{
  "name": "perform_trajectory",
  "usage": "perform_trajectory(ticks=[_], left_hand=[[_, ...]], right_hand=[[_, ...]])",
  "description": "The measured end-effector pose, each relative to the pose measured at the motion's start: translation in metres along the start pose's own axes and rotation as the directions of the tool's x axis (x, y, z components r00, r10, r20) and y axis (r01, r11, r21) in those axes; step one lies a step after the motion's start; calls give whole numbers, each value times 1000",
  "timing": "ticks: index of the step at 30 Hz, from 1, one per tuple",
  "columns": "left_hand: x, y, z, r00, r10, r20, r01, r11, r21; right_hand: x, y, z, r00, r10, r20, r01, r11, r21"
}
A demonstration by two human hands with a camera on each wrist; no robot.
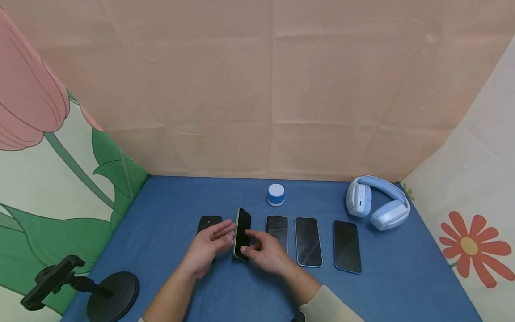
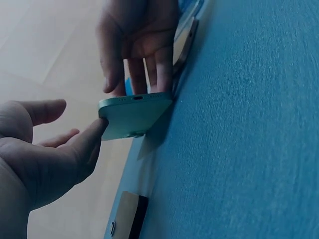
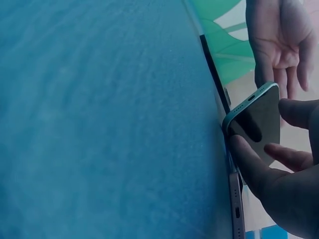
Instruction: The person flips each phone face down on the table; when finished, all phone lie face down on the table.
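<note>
A smartphone (image 1: 242, 233) with a mint-green back stands tilted above the blue tabletop, its dark screen toward my right hand. My right hand (image 1: 265, 251) holds it from the screen side with bent fingers and thumb, at the edges and glass. My left hand (image 1: 206, 249) has its palm turned up; its extended fingers (image 2: 89, 137) touch the phone near its upper edge and back. The phone's port end (image 3: 251, 97) faces the right wrist camera. Partly behind my left hand lies another dark phone (image 1: 210, 221).
To the right lie three more phones: one partly hidden phone (image 1: 277, 227), a silver-edged phone (image 1: 308, 241) and a blue-edged phone (image 1: 348, 247). Behind them stand a blue-and-white round container (image 1: 276, 195) and pale blue headphones (image 1: 378, 201). A black phone stand (image 1: 113, 296) occupies the front left.
</note>
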State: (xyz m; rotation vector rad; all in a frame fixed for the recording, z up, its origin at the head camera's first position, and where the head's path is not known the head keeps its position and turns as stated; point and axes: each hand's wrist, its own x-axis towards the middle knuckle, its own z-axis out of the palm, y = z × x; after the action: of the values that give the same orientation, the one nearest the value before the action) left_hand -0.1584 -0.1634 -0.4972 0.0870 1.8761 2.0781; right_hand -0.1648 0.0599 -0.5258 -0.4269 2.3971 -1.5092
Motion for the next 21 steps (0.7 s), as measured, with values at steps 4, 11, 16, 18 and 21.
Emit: perform_trajectory(ticks=[4, 11, 16, 18, 21], left_hand=[[2, 0, 3, 1000, -7, -9, 7, 1000, -20], [5, 1, 10, 1000, -22, -14, 21, 998, -55], [6, 3, 13, 1000, -30, 1, 30, 996, -84], [7, 3, 14, 999, -36, 5, 36, 996, -86], [8, 2, 16, 999, -42, 8, 43, 994, -97]], right_hand=[[0, -3, -1, 1000, -5, 3, 5, 1000, 13], [0, -5, -3, 1000, -5, 6, 5, 999, 44], [-1, -5, -4, 1000, -24, -10, 25, 997, 79], [-2, -5, -4, 999, -33, -24, 35, 996, 88], [-2, -5, -4, 997, -54, -53, 59, 994, 91]])
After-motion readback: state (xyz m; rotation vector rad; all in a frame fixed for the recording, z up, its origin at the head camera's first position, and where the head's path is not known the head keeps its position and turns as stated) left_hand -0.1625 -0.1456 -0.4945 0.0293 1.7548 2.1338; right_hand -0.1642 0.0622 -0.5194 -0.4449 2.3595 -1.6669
